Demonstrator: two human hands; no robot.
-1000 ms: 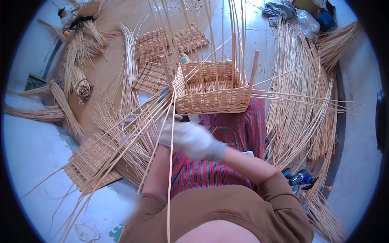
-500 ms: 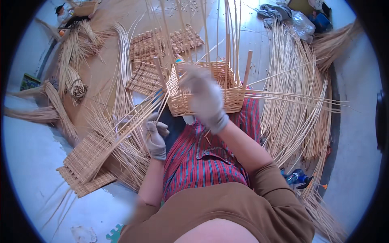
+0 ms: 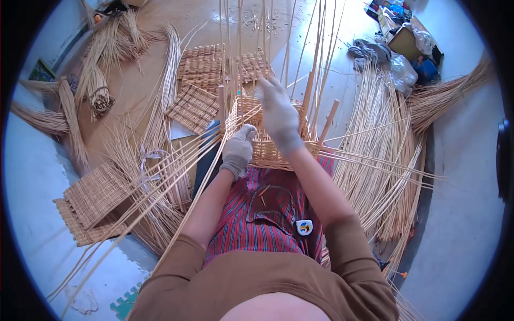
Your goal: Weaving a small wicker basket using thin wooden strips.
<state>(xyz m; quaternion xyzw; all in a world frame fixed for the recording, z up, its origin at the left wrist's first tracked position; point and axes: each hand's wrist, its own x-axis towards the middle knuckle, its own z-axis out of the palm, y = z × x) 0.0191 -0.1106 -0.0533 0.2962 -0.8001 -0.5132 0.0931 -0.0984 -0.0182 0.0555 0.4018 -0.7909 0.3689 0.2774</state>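
Note:
A partly woven basket (image 3: 267,153) of tan strands rests across my lap, with tall upright stakes rising from its walls. My left hand (image 3: 238,148), in a pale glove, is closed against its near left corner; whatever is pinched there is hidden by the fingers. Long weaving strands (image 3: 190,152) fan out from that corner toward the lower left. Above the basket's opening is my right hand (image 3: 279,112), gloved too, its fingers stretched upward and a little smeared. Thick corner posts (image 3: 328,122) stand at the basket's sides. More strands (image 3: 375,160) stick out from its right side.
Flat woven panels (image 3: 194,107) lie beyond the basket, others (image 3: 101,195) at the left. A large spread of loose strands (image 3: 369,134) covers the right floor. Bundles (image 3: 100,99) lie far left. A plastic bag (image 3: 402,75) sits far right. A small white case (image 3: 304,227) rests on my striped apron.
My left hand has moved up and right from beside the strands to the basket's corner. My right hand has risen slightly, its fingers now stretched upward. The white case has come into sight.

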